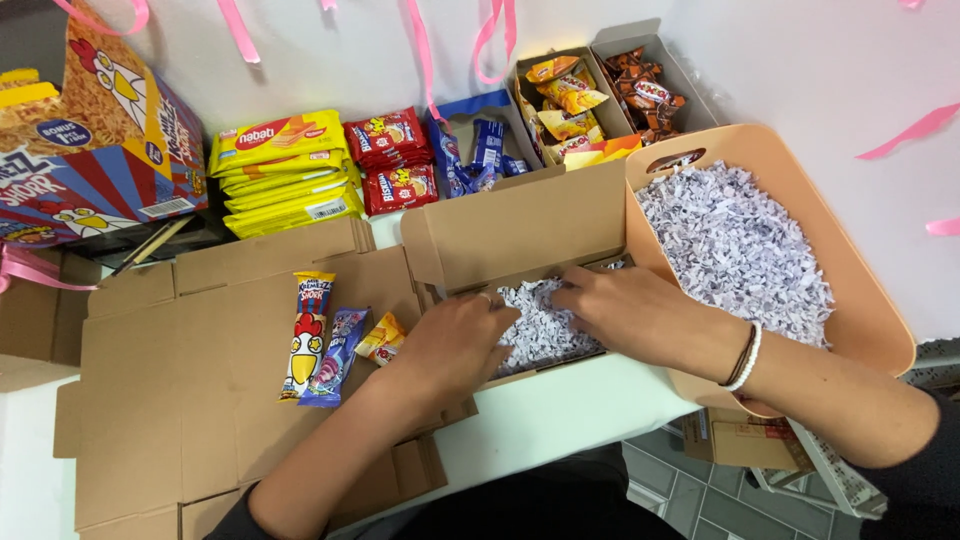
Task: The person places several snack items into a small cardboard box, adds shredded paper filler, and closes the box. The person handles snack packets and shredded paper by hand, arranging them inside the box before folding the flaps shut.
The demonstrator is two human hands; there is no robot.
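Both hands down in the paper shred

Nearest us, our left hand [455, 335] and right hand [630, 310] lie open, fingers spread on the white shredded paper [545, 325] inside the small cardboard box [520, 235] on the table [560, 415]. Left of it, three snack packets [330, 345] rest on flat cardboard [180, 400]. Right, a peach tub [860, 300] holds more shred. Farther back, yellow wafer packs [285, 170] and red biscuit packs [392, 160].

Ring on left hand [455, 340]; right wrist bracelets [744, 358].
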